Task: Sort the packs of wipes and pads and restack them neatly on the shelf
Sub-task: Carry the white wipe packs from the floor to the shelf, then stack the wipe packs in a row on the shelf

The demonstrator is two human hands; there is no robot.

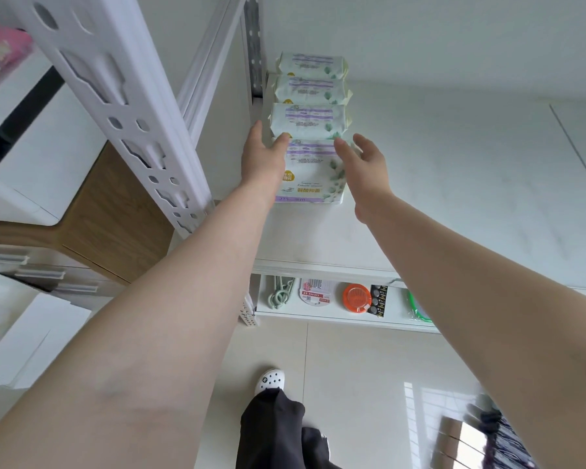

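Reaching in from both sides, left hand and right hand were apart, fingers relaxed, flanking the nearest pad pack in a four-pack row running straight back along the shelf, left touching, right just off.

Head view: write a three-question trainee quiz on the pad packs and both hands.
1. True or false: the pad packs lie in one row on the shelf.
2. How many packs show in that row?
3. Which hand lies on the nearest pack? A) left hand B) right hand C) neither

Key:
1. True.
2. Four.
3. A; the right hand hovers beside the pack with spread fingers.
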